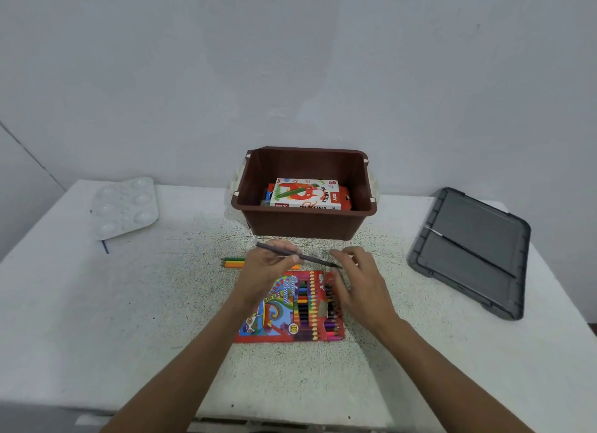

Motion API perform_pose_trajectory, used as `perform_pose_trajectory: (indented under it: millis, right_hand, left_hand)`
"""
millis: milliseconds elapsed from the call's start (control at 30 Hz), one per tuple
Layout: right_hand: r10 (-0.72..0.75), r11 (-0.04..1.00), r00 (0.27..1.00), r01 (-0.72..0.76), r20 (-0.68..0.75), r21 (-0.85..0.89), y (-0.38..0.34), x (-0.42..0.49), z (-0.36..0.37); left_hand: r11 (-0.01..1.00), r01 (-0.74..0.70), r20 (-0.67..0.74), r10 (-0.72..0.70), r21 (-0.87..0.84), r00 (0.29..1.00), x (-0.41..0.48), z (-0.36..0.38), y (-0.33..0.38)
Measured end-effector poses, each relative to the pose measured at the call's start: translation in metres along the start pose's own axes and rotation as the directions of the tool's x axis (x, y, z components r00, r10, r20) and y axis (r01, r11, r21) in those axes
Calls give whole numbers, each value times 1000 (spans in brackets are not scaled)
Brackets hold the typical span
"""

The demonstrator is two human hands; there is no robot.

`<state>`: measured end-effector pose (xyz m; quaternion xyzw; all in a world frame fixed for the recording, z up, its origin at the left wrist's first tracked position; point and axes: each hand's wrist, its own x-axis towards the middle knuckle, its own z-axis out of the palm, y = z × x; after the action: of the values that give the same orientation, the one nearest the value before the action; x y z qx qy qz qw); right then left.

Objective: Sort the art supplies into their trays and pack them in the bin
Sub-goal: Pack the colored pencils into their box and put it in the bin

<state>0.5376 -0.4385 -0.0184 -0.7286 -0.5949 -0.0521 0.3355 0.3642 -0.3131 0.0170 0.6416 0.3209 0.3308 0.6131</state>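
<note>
A red box of colour pencils (284, 306) lies flat at the table's middle, its tray of pencils showing on the right side. My left hand (268, 267) pinches a dark pencil (310, 258) that points right, just above the box's far edge. My right hand (358, 280) hovers over the box's right side with fingers loosely bent, holding nothing that I can see. A few loose pencils, green and orange (233, 262), lie left of my left hand. The brown bin (303, 221) stands behind, with an oil pastels box (305, 195) inside.
A white paint palette (124, 206) sits at the back left, with a blue stick (105, 247) poking out beneath it. A dark grey lid (471, 251) lies at the right with a thin brush (468, 251) across it. A wall rises behind the table.
</note>
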Motion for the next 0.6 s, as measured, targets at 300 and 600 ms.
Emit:
perform_pose_trajectory:
  millis: [300,600]
  right_hand:
    - [-14,998,995,19,96,-52,16,-4,-4]
    - [65,906,990,-6,126,-423,85,-19,-57]
  left_hand:
    - [989,122,35,-119,-82,992,-6,-17,-6]
    - [690,-73,-78,185,720,980,-27,-90,-82]
